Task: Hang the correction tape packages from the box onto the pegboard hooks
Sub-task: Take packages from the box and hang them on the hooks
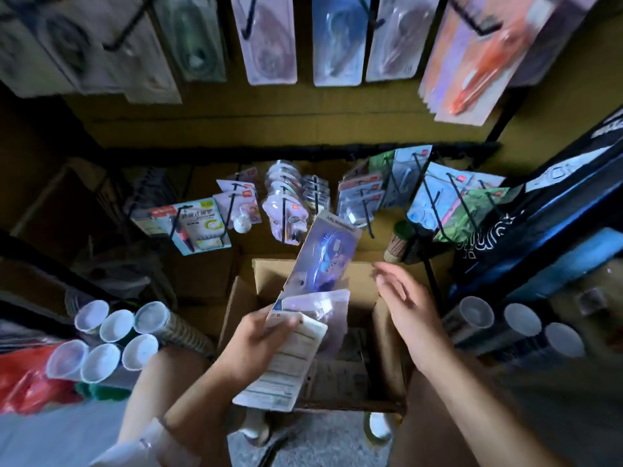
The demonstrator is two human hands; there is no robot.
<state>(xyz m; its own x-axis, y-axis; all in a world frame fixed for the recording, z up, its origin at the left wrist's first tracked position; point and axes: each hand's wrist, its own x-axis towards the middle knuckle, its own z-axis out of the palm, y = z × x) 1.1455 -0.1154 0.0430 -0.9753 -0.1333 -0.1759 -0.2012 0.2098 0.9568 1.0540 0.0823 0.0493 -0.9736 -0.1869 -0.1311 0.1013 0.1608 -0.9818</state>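
Note:
My left hand point(259, 342) grips a fanned bunch of correction tape packages point(320, 264) above the open cardboard box point(242, 308); the top one is a long bluish blister card pointing up toward the hooks. My right hand point(408, 305) hovers just right of the packages with fingers relaxed, holding nothing. More packages lie inside the box, partly hidden by the held bunch. Black pegboard hooks point(367, 217) in a lower row carry assorted carded items, and an upper row holds long packages point(337, 42).
Clear-capped tubes point(114, 335) stand bundled at lower left, with more point(519, 321) at lower right. A red bag point(27, 379) lies far left. A dark shelf frame point(553, 227) rises on the right. A bamboo-stick jar point(399, 244) sits behind the box.

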